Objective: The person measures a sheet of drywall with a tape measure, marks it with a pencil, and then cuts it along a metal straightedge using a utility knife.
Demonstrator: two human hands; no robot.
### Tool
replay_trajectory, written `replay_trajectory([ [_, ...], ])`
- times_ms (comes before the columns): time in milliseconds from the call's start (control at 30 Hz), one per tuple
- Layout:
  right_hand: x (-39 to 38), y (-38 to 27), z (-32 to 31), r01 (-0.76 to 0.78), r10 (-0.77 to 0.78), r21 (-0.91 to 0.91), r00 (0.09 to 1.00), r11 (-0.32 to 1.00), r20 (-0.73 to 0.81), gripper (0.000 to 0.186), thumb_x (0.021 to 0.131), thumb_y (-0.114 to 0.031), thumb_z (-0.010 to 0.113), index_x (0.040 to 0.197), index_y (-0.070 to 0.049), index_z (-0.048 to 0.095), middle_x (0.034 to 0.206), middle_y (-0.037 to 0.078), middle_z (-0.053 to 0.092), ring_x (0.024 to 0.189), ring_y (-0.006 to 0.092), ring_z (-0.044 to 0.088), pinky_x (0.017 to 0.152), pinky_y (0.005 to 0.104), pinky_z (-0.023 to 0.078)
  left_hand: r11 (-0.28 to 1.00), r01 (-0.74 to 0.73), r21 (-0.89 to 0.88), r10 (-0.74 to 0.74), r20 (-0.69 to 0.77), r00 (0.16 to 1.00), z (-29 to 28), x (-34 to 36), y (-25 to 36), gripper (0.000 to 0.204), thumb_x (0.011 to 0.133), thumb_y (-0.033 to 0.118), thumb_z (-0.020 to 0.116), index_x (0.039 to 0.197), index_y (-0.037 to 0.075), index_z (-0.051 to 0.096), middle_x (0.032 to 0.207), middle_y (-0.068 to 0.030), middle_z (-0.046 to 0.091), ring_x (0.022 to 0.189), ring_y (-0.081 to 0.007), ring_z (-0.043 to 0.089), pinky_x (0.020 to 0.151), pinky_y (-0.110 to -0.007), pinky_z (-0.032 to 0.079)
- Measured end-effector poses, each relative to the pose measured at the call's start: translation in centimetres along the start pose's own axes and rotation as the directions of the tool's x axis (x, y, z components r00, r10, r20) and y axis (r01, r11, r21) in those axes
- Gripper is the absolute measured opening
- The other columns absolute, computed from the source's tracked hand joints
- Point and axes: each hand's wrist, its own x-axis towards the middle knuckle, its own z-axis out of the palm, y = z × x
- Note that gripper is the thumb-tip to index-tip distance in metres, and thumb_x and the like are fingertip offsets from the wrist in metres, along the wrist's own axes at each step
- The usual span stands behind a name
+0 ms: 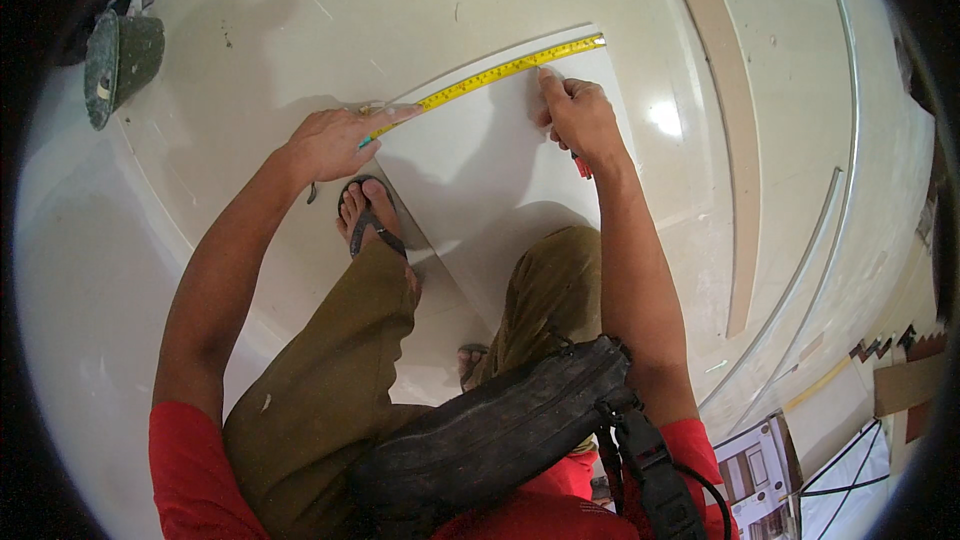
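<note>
A yellow tape measure (490, 76) is stretched across a white board (450, 160) on the floor, close to the board's far edge. Its end lies at the board's far right corner. My left hand (335, 140) grips the tape near the board's left edge, index finger laid along the blade; a small teal bit shows under the fingers. My right hand (582, 120) is closed, with thumb and index finger pinched at the blade's near edge. From under its palm sticks a red tool (582, 168), mostly hidden, so its kind cannot be made out.
At the far left stands a dark bucket (135, 55). A long beige strip (738, 140) and thin metal profiles (800, 280) lie to the right. My sandalled foot (370, 215) is beside the board's left edge. Printed sheets (755, 475) and boxes lie at the lower right.
</note>
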Motion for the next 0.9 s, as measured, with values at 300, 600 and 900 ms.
replay_trajectory([
  [300,0.6,0.5,1.1,-0.021,0.019,-0.04,0.999,0.999,-0.04,0.063,0.103,-0.052,0.052,0.09,0.005,0.074,0.072,0.016,0.069,0.068,0.0278,0.066,0.069,0.0395,0.052,0.999,-0.03,-0.015,0.029,-0.084,0.996,1.4,0.2,-0.9,0.074,0.095,0.013,0.055,0.159,0.045,0.035,0.142,-0.0088,0.065,0.098,-0.0339,0.072,0.091,-0.047,0.059],
  [600,0.6,0.9,1.2,0.002,-0.005,-0.045,0.997,0.999,-0.074,0.061,0.102,-0.053,0.055,0.091,0.004,0.074,0.063,0.009,0.063,0.049,0.0145,0.056,0.048,0.032,0.047,0.998,0.061,0.012,-0.061,0.054,0.997,-0.6,-0.2,0.5,0.076,0.095,0.014,0.056,0.16,0.046,0.035,0.14,-0.0075,0.066,0.095,-0.0334,0.073,0.089,-0.046,0.06],
  [900,0.5,0.9,0.9,0.026,-0.027,-0.016,0.998,1.0,-0.057,0.059,0.102,-0.052,0.056,0.088,0.003,0.073,0.062,0.008,0.062,0.048,0.0142,0.055,0.047,0.0308,0.046,1.0,-0.001,-0.027,0.0,-0.049,0.999,0.9,0.1,-0.5,0.074,0.095,0.014,0.055,0.159,0.047,0.035,0.147,-0.0049,0.062,0.1,-0.0332,0.073,0.092,-0.046,0.06],
])
